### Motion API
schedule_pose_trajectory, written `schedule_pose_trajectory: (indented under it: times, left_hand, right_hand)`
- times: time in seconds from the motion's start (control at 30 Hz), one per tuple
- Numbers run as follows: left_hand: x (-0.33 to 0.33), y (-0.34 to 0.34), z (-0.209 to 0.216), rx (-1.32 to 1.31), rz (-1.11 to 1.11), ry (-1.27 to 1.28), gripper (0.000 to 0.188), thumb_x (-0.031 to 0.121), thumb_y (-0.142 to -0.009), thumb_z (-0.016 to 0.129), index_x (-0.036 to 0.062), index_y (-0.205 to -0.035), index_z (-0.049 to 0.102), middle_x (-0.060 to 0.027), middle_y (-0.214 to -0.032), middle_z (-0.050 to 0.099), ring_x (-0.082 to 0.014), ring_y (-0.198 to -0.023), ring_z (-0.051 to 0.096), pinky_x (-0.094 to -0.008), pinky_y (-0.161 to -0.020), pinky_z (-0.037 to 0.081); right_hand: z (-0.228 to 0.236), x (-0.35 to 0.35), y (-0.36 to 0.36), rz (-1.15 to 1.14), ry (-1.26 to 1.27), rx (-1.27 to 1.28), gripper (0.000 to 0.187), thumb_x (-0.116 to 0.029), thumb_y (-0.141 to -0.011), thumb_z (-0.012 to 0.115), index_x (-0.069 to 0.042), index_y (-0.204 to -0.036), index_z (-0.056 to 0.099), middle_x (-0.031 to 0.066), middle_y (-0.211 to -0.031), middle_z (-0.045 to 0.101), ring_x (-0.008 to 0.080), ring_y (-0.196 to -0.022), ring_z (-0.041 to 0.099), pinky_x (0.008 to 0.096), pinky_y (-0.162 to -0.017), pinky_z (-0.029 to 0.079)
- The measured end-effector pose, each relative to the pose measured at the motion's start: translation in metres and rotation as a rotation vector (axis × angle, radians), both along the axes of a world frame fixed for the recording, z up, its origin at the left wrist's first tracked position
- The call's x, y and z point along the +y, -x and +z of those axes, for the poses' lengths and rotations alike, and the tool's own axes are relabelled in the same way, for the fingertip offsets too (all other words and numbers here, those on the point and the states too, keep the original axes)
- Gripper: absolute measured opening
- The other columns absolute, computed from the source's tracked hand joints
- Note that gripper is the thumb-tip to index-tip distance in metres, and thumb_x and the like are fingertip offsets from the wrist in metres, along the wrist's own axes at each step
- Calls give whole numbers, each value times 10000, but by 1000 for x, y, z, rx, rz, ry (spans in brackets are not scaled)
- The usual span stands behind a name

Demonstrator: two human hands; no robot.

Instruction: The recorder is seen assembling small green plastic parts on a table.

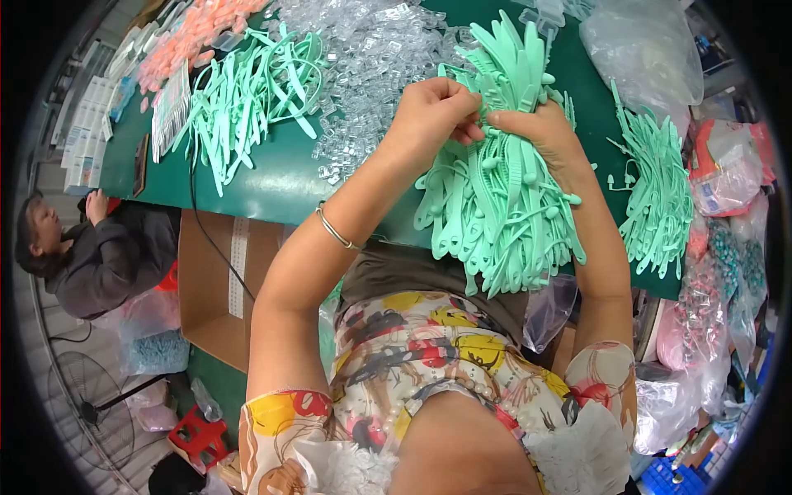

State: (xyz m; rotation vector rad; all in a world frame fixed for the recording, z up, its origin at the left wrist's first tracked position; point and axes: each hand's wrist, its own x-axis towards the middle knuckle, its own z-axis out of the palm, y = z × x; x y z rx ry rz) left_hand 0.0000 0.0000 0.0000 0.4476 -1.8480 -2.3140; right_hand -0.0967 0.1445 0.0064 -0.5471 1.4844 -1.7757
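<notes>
Two bare hands are brought together at a thick bundle of mint-green straps [507,198], which is held over the near edge of a green table [280,177]. The bundle is gripped firmly by the right hand [551,136], its thumb laid across the front; its other fingers are mostly hidden. The left hand [437,111] is curled narrowly at the bundle's upper left side; whether a strap is pinched there cannot be told. Part of the tabletop is blocked from view by the bundle. To the left are heaped clear plastic pieces [371,66], a second strap pile [247,103] and orange pieces [194,37]. At the right, a third strap pile [657,194] is placed near a clear plastic bag [643,49]. A dark cable [193,186] is draped over the table edge, before a cardboard box [210,280].
</notes>
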Motion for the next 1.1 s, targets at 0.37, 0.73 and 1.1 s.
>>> schedule_pose_trajectory:
  times: [0.37,0.73,1.1]
  left_hand:
    - [-19,-10,4,6,-8,116,161,148,-822,610,40,-935,571,-16,-817,576,-104,-681,587,-225,-589,450]
    - [-64,-45,-30,-24,54,1584,149,182,-643,741,101,-742,664,-68,-750,587,-269,-784,571,-385,-672,441]
    - [-47,-42,-36,-119,166,1663,148,220,-668,721,116,-756,663,-32,-776,574,-237,-802,557,-374,-690,368]
  right_hand:
    - [6,2,-6,-52,-23,-14,509,-26,-686,649,17,-1174,511,95,-1041,598,159,-858,603,275,-724,492]
    - [4,-1,-4,-6,-145,82,581,-78,-668,673,10,-1213,493,73,-1069,573,153,-938,553,278,-826,432]
    - [5,-1,-4,3,-102,114,563,-71,-667,669,11,-1200,509,78,-1072,575,147,-934,555,279,-822,439]
